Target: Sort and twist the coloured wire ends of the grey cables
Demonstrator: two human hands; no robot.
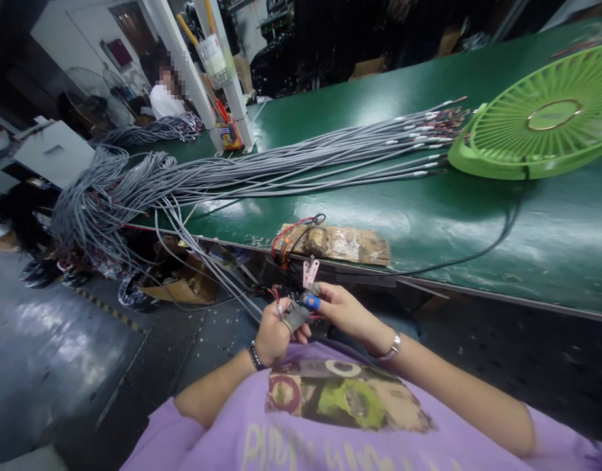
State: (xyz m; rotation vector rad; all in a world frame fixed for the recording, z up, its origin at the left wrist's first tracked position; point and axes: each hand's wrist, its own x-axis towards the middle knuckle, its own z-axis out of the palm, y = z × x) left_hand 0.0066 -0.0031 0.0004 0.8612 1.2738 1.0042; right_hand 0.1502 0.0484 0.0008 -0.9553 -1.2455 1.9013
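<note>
In front of my purple shirt, my left hand (pixel 278 330) is closed round the end of a grey cable; thin red and dark wires (pixel 276 294) stick out by its fingers. A grey wrap covers part of a finger. My right hand (pixel 337 307) meets it from the right, thumb and fingers pinched together, blue tape on one digit. What it pinches is too small to make out. Just above these fingertips is a pink clip (pixel 310 272) at the bench edge. Several grey cables (pixel 210 258) run from the bench down towards my left hand.
A long bundle of grey cables (pixel 261 160) lies across the green bench (pixel 418 216). A worn wooden block (pixel 357 245) with wires sits at the front edge. On the right is a green fan (pixel 536 124). Below left stands a cardboard box (pixel 187 284). A person (pixel 166 95) is in the background.
</note>
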